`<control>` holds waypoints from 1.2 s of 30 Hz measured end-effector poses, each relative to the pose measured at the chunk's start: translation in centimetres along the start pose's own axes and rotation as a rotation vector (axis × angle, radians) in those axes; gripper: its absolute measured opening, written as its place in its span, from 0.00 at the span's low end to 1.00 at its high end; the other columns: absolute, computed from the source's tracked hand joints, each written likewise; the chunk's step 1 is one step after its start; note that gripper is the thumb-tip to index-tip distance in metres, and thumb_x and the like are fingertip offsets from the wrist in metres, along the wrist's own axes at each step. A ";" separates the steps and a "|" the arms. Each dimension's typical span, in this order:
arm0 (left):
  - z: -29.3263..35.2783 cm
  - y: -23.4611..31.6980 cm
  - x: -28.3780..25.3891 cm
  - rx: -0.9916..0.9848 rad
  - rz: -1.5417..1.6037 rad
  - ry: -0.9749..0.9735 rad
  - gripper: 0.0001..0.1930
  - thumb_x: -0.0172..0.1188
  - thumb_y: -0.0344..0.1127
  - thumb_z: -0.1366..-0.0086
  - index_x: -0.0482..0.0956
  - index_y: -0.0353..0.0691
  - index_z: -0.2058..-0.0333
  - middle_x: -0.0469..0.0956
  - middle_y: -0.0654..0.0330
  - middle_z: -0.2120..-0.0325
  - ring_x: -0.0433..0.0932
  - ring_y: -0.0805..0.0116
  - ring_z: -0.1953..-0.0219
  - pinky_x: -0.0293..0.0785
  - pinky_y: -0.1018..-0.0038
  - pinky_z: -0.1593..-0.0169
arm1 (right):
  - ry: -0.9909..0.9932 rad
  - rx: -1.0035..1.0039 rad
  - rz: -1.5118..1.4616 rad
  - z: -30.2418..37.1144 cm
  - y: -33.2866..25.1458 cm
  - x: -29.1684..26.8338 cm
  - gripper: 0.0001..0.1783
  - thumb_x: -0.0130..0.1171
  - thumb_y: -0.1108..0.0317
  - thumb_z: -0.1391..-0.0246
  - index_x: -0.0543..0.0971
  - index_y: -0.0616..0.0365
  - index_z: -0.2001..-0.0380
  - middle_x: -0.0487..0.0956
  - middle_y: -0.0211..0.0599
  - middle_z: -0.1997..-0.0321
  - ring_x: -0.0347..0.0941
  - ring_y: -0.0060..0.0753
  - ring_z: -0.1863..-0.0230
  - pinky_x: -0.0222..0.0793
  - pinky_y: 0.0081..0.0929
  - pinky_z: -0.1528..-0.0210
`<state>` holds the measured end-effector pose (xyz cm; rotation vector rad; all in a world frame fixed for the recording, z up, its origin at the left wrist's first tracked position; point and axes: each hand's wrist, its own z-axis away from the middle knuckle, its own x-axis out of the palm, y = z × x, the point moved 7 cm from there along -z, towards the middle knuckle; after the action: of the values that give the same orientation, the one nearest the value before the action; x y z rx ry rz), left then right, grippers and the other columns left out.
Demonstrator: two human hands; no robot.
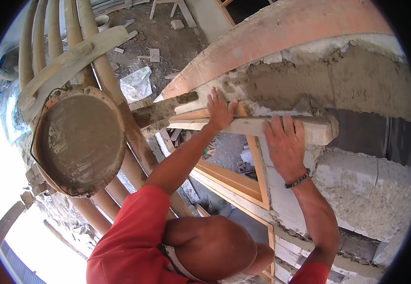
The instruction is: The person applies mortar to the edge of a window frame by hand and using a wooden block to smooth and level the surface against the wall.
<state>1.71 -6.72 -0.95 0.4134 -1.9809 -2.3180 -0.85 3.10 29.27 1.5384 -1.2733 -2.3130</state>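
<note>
A long pale wooden batten (pixel 316 130) lies along the lower edge of the fresh grey mortar (pixel 309 85), beneath an arched pinkish board (pixel 281 33). My left hand (pixel 220 110) rests across the left part of the batten, its fingers apart and reaching over the whitish ledge above. Farther right, my right hand (pixel 286 144) is laid over the batten, with the fingertips bent at its upper edge. A dark beaded bracelet (pixel 298 179) circles the right wrist. The undersides of both hands are hidden.
Left of me, a round pan of wet mortar (pixel 80 142) sits on bamboo poles (pixel 102 80), beside a curved plank (pixel 68 64). A wooden window frame (pixel 234 182) is below my arms. Rough block wall (pixel 366 184) stands at right. Debris and a plastic sheet (pixel 136 85) lie below.
</note>
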 end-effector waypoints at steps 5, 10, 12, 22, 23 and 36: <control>1.2 1.2 0.6 0.013 0.088 0.029 0.53 0.43 0.70 0.31 0.38 0.27 0.28 0.34 0.31 0.28 0.36 0.22 0.28 0.36 0.40 0.28 | 0.031 -0.007 -0.004 0.6 0.3 -0.6 0.19 0.60 0.65 0.54 0.78 0.55 0.57 0.73 0.36 0.55 0.67 0.39 0.50 0.62 0.40 0.45; 0.0 2.8 -0.3 0.123 0.126 0.106 0.55 0.45 0.71 0.32 0.38 0.26 0.28 0.33 0.26 0.29 0.36 0.22 0.28 0.35 0.42 0.28 | 0.043 -0.011 0.005 0.0 0.2 -0.4 0.18 0.59 0.65 0.53 0.78 0.55 0.57 0.73 0.36 0.54 0.68 0.40 0.49 0.62 0.40 0.45; 0.1 3.0 -0.5 0.125 0.143 0.120 0.55 0.46 0.70 0.32 0.38 0.26 0.28 0.33 0.24 0.30 0.37 0.22 0.28 0.35 0.42 0.28 | 0.040 -0.011 0.008 -0.1 0.1 -0.4 0.17 0.59 0.65 0.53 0.78 0.55 0.57 0.73 0.36 0.54 0.68 0.40 0.49 0.62 0.40 0.45; 3.6 2.1 -2.4 0.052 0.361 0.245 0.43 0.57 0.58 0.32 0.56 0.31 0.31 0.51 0.26 0.33 0.53 0.30 0.32 0.50 0.47 0.30 | 0.053 -0.033 -0.013 -0.8 0.1 -0.4 0.17 0.59 0.66 0.53 0.79 0.55 0.57 0.73 0.36 0.55 0.68 0.39 0.49 0.62 0.39 0.45; 4.7 0.6 -2.7 0.037 0.438 0.290 0.40 0.58 0.55 0.32 0.59 0.32 0.32 0.55 0.28 0.34 0.56 0.31 0.33 0.52 0.48 0.31 | 0.043 -0.041 -0.015 -1.0 0.1 -0.4 0.17 0.59 0.66 0.53 0.79 0.55 0.57 0.73 0.36 0.55 0.68 0.39 0.49 0.62 0.39 0.45; 6.1 0.6 -6.7 0.294 -0.133 0.378 0.31 0.68 0.36 0.41 0.68 0.31 0.42 0.69 0.40 0.46 0.68 0.40 0.44 0.64 0.52 0.39 | 0.160 -0.076 -0.013 -7.7 0.7 -1.5 0.10 0.58 0.67 0.52 0.79 0.55 0.65 0.71 0.34 0.63 0.66 0.37 0.56 0.62 0.36 0.50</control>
<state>6.56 0.49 1.58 0.9500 -2.1449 -1.8313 5.75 -1.14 29.72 1.6722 -1.1280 -2.1672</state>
